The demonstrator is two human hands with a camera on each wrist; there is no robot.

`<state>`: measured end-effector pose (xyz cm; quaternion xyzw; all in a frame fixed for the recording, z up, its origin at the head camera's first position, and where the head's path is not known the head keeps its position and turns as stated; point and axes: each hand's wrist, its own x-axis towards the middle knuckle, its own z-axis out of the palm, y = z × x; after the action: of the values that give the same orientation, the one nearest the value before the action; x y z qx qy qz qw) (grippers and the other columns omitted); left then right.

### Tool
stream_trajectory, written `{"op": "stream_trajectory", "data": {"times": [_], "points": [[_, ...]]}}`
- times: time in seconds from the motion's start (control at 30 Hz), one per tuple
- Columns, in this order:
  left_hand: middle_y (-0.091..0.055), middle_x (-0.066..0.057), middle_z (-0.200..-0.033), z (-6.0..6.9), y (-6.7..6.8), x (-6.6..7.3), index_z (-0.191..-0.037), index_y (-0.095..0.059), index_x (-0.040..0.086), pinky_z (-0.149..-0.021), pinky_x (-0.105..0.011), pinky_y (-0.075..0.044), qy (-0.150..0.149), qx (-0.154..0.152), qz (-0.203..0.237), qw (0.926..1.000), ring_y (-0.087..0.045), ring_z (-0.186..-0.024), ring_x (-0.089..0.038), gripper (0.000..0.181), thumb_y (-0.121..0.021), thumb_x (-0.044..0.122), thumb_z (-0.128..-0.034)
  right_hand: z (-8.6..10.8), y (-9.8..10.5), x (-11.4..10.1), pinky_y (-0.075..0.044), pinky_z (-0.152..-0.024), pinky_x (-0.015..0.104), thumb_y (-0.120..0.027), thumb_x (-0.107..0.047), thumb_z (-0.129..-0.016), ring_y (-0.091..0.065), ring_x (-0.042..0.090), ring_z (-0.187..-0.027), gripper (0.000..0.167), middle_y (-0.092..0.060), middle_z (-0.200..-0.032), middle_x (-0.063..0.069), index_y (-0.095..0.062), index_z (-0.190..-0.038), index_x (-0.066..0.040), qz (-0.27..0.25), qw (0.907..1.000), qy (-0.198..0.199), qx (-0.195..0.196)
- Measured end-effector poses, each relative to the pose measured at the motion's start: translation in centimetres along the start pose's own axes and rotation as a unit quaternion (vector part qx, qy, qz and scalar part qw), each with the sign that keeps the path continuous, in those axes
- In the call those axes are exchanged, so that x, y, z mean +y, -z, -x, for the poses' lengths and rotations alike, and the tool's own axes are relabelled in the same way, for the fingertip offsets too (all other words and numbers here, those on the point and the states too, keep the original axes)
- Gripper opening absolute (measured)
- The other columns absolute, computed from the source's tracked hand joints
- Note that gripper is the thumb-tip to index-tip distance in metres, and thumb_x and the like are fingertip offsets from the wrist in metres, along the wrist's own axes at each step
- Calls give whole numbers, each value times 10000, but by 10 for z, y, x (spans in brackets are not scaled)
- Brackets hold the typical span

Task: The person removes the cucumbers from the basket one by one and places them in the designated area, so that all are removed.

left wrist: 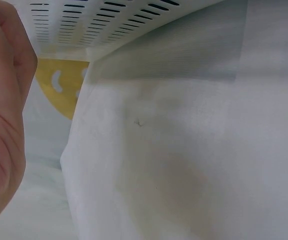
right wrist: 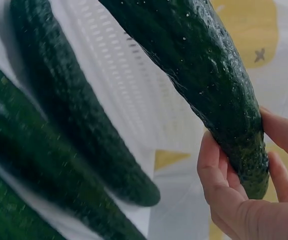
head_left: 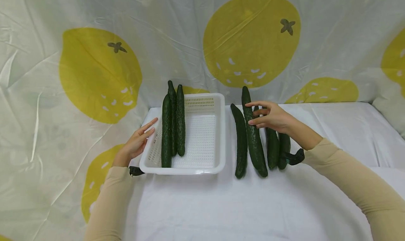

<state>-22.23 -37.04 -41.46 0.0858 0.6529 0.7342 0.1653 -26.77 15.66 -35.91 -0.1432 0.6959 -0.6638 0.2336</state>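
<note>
My right hand (head_left: 272, 118) pinches a long dark green cucumber (head_left: 255, 146) near its far end. The right wrist view shows thumb and fingers (right wrist: 211, 175) on both sides of that bumpy end. Another cucumber (head_left: 241, 146) lies to its left, and two more (head_left: 272, 151) lie to its right, partly hidden by the hand and wrist. Along the left side of a white plastic basket (head_left: 220, 135), my left hand (head_left: 136, 144) rests with extended fingers. Inside the basket, three cucumbers (head_left: 181, 128) lean side by side at the left, their tops above the far rim.
A white cloth (head_left: 202, 205) covers the table under the basket and cucumbers. Behind it hangs a pale curtain with yellow lemon prints (head_left: 250, 40). Slotted basket wall (left wrist: 99, 20) shows at the top of the left wrist view, beside the left hand.
</note>
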Motion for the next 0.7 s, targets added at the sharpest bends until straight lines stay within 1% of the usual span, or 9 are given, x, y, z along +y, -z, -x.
{"op": "stream_trajectory", "data": {"times": [0.03, 0.1, 0.17, 0.33, 0.4, 0.47, 0.53, 0.57, 0.7], "points": [[-640, -70, -997, 0, 0, 0, -1604, -242, 221, -655, -250, -571, 5, -24, 43, 10000, -678, -778, -132, 532, -377, 122, -1099, 1, 3, 2, -556, -777, 349, -738, 30, -882, -676, 192, -922, 674, -452, -1280, 179, -470, -1483, -114, 13, 10000, -25, 28], [-632, -77, -1050, 0, 0, 1, -1608, -218, 206, -686, -267, -578, 30, -34, 71, 10000, -684, -821, -143, 536, -366, 114, -1100, 5, 8, 5, -557, -774, 339, -741, 21, -882, -679, 183, -913, 678, -449, -1256, 183, -467, -1487, -116, 45, 9999, -63, 72], [-624, -75, -1084, 0, -1, 2, -1610, -205, 200, -704, -279, -581, 55, -47, 87, 9999, -686, -851, -152, 537, -356, 109, -1102, 7, 14, 8, -555, -784, 333, -735, 13, -891, -672, 171, -926, 679, -426, -1282, 189, -453, -1496, -111, 73, 9999, -79, 80], [-637, -39, -990, 3, -8, 9, -1611, -163, 158, -666, -255, -571, 94, -35, 13, 9999, -672, -769, -127, 550, -362, 107, -1101, 14, 25, 13, -555, -791, 327, -722, 14, -902, -671, 162, -961, 691, -332, -1431, 252, -422, -1514, -93, 78, 9998, -145, 127], [-631, -41, -969, 4, -12, 12, -1609, -139, 132, -644, -238, -562, 96, -24, -23, 9999, -660, -729, -116, 558, -365, 103, -1100, 16, 29, 15, -558, -786, 325, -726, 13, -899, -674, 159, -954, 694, -330, -1427, 265, -423, -1514, -94, 102, 9996, -188, 185], [-621, -48, -973, 5, -14, 14, -1607, -129, 123, -631, -227, -555, 110, -5, -37, 9999, -650, -706, -109, 562, -367, 101, -1099, 18, 32, 17, -560, -774, 321, -729, 13, -896, -671, 154, -930, 692, -347, -1379, 253, -430, -1512, -94, 114, 9994, -205, 247], [-615, -49, -935, 6, -15, 15, -1609, -154, 144, -594, -209, -538, 135, 47, -68, 9999, -626, -649, -98, 557, -373, 106, -1098, 21, 37, 19, -561, -771, 318, -728, 12, -897, -665, 148, -925, 686, -357, -1344, 229, -438, -1508, -102, 113, 9992, -226, 295], [-616, -47, -928, 6, -15, 15, -1609, -174, 161, -592, -207, -537, 144, 58, -62, 9999, -625, -646, -96, 551, -373, 107, -1098, 22, 39, 20, -561, -776, 323, -727, 12, -898, -663, 147, -923, 680, -358, -1338, 223, -443, -1505, -107, 117, 9992, -233, 317], [-624, -57, -976, 5, -13, 13, -1602, -246, 229, -615, -218, -548, 147, 25, -10, 9999, -645, -691, -107, 531, -372, 115, -1099, 26, 49, 25, -558, -805, 330, -712, 15, -909, -664, 130, -973, 678, -285, -1459, 284, -433, -1512, -116, 95, 9992, -249, 304]]}}
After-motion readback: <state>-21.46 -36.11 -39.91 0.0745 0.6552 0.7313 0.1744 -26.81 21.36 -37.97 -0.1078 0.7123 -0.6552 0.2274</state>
